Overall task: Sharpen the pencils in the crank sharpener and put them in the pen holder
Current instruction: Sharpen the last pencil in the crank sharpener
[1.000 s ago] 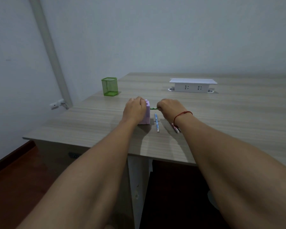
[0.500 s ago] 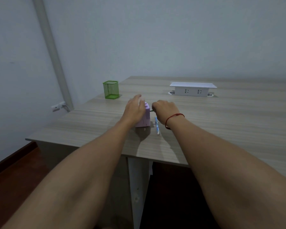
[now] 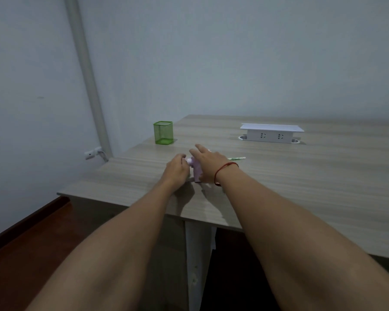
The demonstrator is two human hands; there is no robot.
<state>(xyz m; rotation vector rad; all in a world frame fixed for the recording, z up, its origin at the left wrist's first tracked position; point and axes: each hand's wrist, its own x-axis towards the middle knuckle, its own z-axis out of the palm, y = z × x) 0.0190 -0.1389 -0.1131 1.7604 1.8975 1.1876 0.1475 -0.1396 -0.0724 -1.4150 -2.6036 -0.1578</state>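
A small pink crank sharpener stands near the table's front left part. My left hand is at its left side, fingers closed around the crank knob. Lying over the sharpener's top is my right hand, which holds it down with fingers stretched toward the far left. A green pencil sticks out level to the right from behind that hand. The green mesh pen holder stands farther back on the left and looks empty. Other pencils are hidden under my right arm.
A white raised socket box sits at the back middle of the wooden table. The table's front edge and left corner are close to my hands. A wall pipe and a wall socket are at the left.
My left hand left the sharpener's top and took the crank at its left side. My right hand let go of the green pencil and moved onto the sharpener.
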